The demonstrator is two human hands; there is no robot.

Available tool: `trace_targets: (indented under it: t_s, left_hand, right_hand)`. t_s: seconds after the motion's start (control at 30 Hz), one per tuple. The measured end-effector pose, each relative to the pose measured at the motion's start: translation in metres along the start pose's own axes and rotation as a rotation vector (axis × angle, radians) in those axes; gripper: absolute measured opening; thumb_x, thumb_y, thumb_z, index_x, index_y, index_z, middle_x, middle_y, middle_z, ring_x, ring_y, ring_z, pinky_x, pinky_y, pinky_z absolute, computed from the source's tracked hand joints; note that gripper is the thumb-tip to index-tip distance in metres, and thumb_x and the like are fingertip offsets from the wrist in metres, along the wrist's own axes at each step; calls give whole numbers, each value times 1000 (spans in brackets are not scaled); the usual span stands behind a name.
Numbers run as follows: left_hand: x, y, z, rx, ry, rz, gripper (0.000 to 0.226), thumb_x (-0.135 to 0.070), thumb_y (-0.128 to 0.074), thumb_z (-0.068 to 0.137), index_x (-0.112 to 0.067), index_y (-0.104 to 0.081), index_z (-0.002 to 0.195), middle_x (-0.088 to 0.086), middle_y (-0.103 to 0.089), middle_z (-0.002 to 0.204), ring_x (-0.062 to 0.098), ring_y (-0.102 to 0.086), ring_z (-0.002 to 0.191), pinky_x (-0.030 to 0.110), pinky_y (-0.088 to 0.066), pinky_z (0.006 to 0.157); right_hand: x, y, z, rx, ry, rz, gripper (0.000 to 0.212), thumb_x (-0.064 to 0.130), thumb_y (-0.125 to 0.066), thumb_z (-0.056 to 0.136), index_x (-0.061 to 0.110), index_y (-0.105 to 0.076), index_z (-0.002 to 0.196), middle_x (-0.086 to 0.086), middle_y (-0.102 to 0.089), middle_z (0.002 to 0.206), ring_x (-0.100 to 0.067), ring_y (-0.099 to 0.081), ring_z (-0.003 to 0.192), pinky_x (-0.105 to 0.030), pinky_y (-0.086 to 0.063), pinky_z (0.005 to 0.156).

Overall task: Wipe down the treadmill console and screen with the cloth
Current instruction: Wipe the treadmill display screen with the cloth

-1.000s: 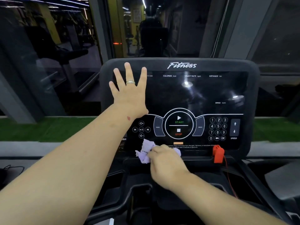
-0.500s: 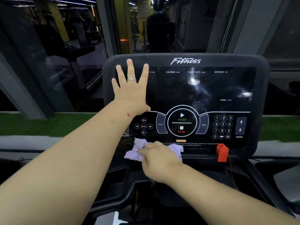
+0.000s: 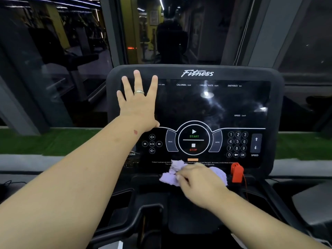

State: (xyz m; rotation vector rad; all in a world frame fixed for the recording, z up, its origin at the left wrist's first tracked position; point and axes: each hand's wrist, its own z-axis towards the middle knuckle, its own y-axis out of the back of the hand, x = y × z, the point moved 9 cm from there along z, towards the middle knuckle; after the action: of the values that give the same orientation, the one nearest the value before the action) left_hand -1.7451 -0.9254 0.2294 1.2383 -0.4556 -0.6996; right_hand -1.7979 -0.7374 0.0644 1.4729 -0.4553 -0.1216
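A person's left hand (image 3: pixel 138 103) lies flat, fingers straight and spread, against the upper left corner of a treadmill console (image 3: pixel 195 73), at about 10 o'clock from the round START/STOP dial (image 3: pixel 193 140); a ring (image 3: pixel 139 92) shows on one finger. The hand's grip is fully open and holds nothing, the palm pressed to the dark screen (image 3: pixel 215 103) and its fingertips reaching onto the black bezel. The right hand (image 3: pixel 199 182) sits at 6 o'clock from the dial, its fingers curled around a crumpled lilac cloth (image 3: pixel 170 175), which it presses against the console's lower edge, just under the small orange strip (image 3: pixel 192 159) and the line of fine print. The cloth bulges out on both sides of the hand, toward 9 o'clock and toward 3 o'clock. Just beside the cloth at 3 o'clock, a red safety clip (image 3: pixel 237 172) hangs on the console, with a thin red cord (image 3: pixel 245 186) trailing down from it. A number keypad (image 3: pixel 237 144) and SPEED arrows (image 3: pixel 256 143) lie at 3 o'clock from the dial, media buttons (image 3: pixel 152 143) at 9 o'clock. The screen is unlit, showing pale smears and reflected lamps. Behind the console, a window (image 3: pixel 53 51) reflects a dim gym, with a strip of green turf (image 3: pixel 36 141) below it.
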Motion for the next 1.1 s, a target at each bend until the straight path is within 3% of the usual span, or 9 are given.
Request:
trace_targets:
  t_s: [0.2,0.27,0.37,0.47,0.6,0.67,0.83,0.97,1.1]
  left_hand:
    - [-4,0,-2,-4,18,14,142,-37,-89,73,-36,29,153,16,40,158,49,25,148,64,-9,122]
    - [-3,-1,-3,-12,24,16,140,-35,-88,74,-37,27,154,14,37,160,48,21,150,62,-13,122]
    - [-6,-2,-4,-35,35,1,134,-18,-83,78,-39,26,153,13,36,161,48,19,150,63,-17,121]
    - [-20,-7,-8,16,30,-33,129,-5,-72,78,-43,26,152,11,41,158,50,24,148,68,-14,118]
    - [-57,-15,-10,83,-1,-50,144,-39,-89,69,-45,30,150,11,49,153,54,31,143,79,-13,111]
    - [-69,-18,-10,81,-4,-44,150,-55,-91,62,-44,31,149,11,51,151,55,32,142,81,-13,109]
    - [-72,-22,-7,37,17,-28,155,-58,-92,59,-43,34,148,14,50,151,57,31,141,83,-13,107]
    - [-78,-22,-7,56,41,-26,155,-54,-93,61,-40,34,149,17,50,151,59,31,140,83,-14,107]
    - [-73,-23,-8,54,33,-32,152,-55,-91,63,-42,34,149,14,51,151,56,32,141,81,-13,109]
  right_hand:
    - [64,-17,12,-29,122,210,40,47,-38,97,24,-65,116,6,-61,115,-23,-50,110,-39,-46,98]
    - [40,-13,10,-16,146,214,38,46,-39,98,30,-66,119,11,-63,118,-18,-50,113,-35,-45,102]
    - [-32,0,-10,-28,14,106,30,43,-37,99,31,-61,86,12,-66,102,-18,-55,103,-38,-46,97]
    - [-42,12,-15,-89,-80,25,35,44,-36,98,29,-68,92,10,-66,104,-21,-55,104,-38,-46,94]
    - [28,-6,3,-17,64,82,37,43,-39,100,22,-68,105,-1,-65,113,-28,-53,105,-44,-46,95]
    - [15,-5,4,20,99,107,36,45,-37,99,25,-67,102,3,-63,110,-25,-52,106,-43,-47,94]
    - [-55,17,-13,26,-72,86,36,44,-36,101,27,-58,78,9,-61,96,-21,-56,107,-39,-48,92]
    - [18,-2,1,38,111,64,39,37,-38,102,20,-68,120,-3,-61,126,-31,-51,114,-39,-42,100]
    - [0,-6,4,73,144,118,39,44,-36,101,26,-66,120,6,-60,124,-24,-48,115,-43,-45,101]
